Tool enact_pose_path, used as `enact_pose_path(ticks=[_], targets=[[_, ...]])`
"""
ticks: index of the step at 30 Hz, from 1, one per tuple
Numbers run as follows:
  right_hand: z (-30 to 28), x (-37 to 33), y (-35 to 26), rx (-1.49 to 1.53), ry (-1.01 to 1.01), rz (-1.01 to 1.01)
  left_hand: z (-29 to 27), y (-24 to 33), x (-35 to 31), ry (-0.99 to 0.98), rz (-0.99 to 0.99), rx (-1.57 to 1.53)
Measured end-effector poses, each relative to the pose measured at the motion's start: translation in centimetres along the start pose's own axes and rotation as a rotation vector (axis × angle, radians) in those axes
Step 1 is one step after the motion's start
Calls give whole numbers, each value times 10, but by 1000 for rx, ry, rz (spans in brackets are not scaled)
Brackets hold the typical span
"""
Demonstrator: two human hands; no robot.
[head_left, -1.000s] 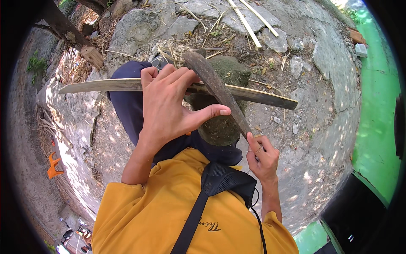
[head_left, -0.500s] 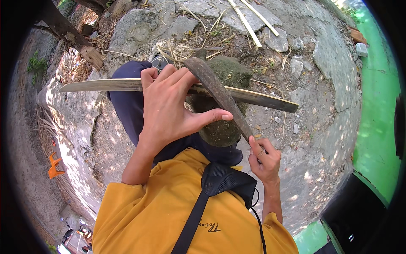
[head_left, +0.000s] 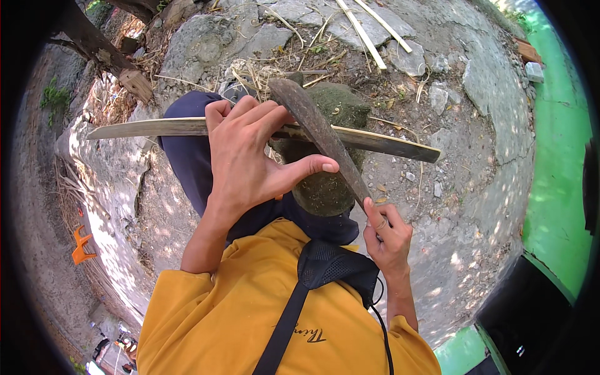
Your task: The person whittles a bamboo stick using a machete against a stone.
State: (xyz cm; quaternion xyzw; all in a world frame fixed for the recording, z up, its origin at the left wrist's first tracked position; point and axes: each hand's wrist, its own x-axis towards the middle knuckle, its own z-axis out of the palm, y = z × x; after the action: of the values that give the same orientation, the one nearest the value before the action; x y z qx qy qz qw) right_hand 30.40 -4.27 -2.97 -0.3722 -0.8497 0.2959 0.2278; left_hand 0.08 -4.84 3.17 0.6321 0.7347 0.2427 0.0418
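A long split bamboo strip [head_left: 387, 144] lies crosswise in front of me, over the dark mossy stone [head_left: 325, 197]. My left hand [head_left: 242, 153] has its fingers curled over the strip, left of its middle, while the thumb stretches out toward the blade. In my right hand [head_left: 387, 236] is the lower end of a dark, worn machete [head_left: 328, 140]; its handle is mostly hidden by the fingers. The blade slants up to the left and crosses over the strip just right of my left fingers. Whether its edge bites into the bamboo cannot be seen.
Two pale bamboo strips [head_left: 362, 34] lie on the rocky ground ahead. A tree trunk [head_left: 103, 53] rises at the far left, and an orange plastic chair [head_left: 82, 245] stands at the left. A green-painted surface [head_left: 556, 181] runs along the right. Dry straw and stones surround the mossy stone.
The machete and my right hand have shifted slightly left and up. My left hand has moved a little left, still on the strip, which has hardly moved.
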Motion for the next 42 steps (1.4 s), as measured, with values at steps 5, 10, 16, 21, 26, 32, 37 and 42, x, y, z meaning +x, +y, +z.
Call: enact_pose_path(ticks=[5,10,16,21,26,32,37,42], targets=[[0,0,-8,-39,16,9,-1,-2,-2,-7,-12,5],[-2,0,-10,-94,19,3,0,-2,-3,12,-11,-19],[6,-2,3,-26,48,-29,-2,1,0,-8,-13,-27],[11,-18,17,278,261,2,7,4,1,62,-16,49],[-2,-12,29,303,251,0,12,16,6,20,-66,123],[0,-10,22,246,206,-29,24,20,13,11,-132,101],[2,-10,21,238,199,-48,18,22,13,-23,-182,47],[3,-13,25,250,201,-11,24,20,11,14,-175,75]])
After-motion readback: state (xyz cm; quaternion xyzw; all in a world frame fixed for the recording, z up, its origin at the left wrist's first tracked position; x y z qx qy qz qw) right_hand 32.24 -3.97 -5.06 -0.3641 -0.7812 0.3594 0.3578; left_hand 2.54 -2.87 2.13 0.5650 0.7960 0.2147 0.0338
